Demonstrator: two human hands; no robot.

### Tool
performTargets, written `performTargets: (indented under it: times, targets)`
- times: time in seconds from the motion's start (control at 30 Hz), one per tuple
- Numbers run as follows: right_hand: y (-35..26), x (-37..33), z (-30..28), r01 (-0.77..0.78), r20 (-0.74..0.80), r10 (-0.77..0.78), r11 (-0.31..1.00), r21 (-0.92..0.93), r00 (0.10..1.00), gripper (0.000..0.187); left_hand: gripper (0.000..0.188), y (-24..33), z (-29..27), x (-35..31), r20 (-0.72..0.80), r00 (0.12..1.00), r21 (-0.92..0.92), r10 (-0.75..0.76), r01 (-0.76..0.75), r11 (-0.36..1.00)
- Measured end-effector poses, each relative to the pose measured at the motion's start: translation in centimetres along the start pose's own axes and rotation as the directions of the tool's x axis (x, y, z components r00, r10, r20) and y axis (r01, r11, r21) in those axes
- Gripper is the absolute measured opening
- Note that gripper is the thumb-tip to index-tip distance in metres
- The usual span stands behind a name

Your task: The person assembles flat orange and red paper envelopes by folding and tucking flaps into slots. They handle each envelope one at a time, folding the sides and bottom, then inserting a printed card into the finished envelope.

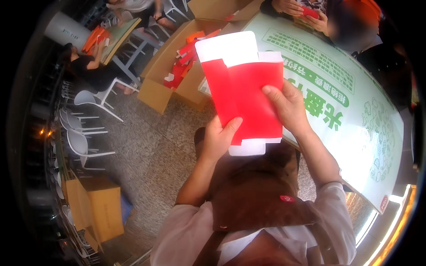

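Note:
In front of my chest I hold a red folding carton (255, 99) with white inner flaps. It looks partly unfolded, its flaps sticking out at the top and bottom. My left hand (220, 136) grips its lower left edge, thumb on the red face. On the right edge, higher up, my right hand (288, 106) pinches it with the thumb across the front. The fingers behind the carton are mostly hidden.
An open cardboard box (155, 82) with red and orange cartons stands ahead to the left. A white table (319, 80) with green print spans the right, a person's hands (306, 13) at its far side. White chairs (82, 142) and another cardboard box (104, 206) stand left.

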State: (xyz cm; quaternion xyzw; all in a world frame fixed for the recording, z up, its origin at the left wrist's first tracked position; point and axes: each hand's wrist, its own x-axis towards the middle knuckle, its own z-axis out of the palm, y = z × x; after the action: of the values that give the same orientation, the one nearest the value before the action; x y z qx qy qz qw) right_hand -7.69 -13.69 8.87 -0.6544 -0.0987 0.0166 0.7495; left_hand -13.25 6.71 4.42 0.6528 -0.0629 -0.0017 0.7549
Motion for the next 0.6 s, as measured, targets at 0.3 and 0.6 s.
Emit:
performTargets:
  times: [0.3, 0.6]
  targets:
    - [-2.5, 0.4, 0.2, -0.031, 0.154, 0.052, 0.989, -0.142, 0.987, 0.04, 0.055, 1.7, 0.3, 2.2, -0.041, 0.976, -0.026, 0.212, -0.213, 0.977]
    - [-2.7, 0.3, 0.8, 0.376, 0.228, -0.341, 0.918, -0.128, 0.912, 0.067, 0.062, 4.4, 0.9, 2.8, 0.067, 0.946, -0.013, 0.318, -0.318, 0.948]
